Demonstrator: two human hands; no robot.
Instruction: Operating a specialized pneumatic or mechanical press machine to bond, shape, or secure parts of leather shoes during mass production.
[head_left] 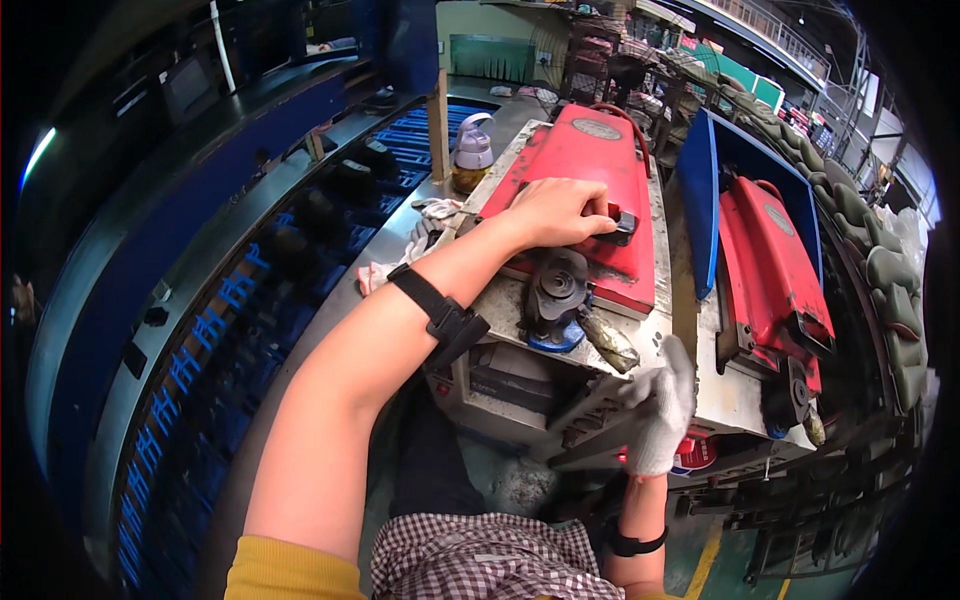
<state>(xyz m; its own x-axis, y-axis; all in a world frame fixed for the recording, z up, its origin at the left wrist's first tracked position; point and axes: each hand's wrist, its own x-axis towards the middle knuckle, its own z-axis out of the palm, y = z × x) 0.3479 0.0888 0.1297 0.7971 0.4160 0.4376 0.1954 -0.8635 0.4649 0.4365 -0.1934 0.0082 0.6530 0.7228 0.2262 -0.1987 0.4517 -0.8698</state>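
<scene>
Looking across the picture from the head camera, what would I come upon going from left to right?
Wooden post, lilac bottle, bare left hand, white-gloved right hand, the farther-right red machine cover.

1. Red machine cover [595, 165] under L hand [560, 213]: ptd metal, semi-gloss, scuffed.
2. Cover handle [627, 229]: plastic, smooth, glossy.
3. R glove [657, 425]: knit cloth, matt.
4. Checked apron [485, 550]: woven cloth.
5. Post [438, 125]: wood, matt.

A bottle [474, 150] (pale lilac on top) stands beside a wooden post [438, 130].
</scene>
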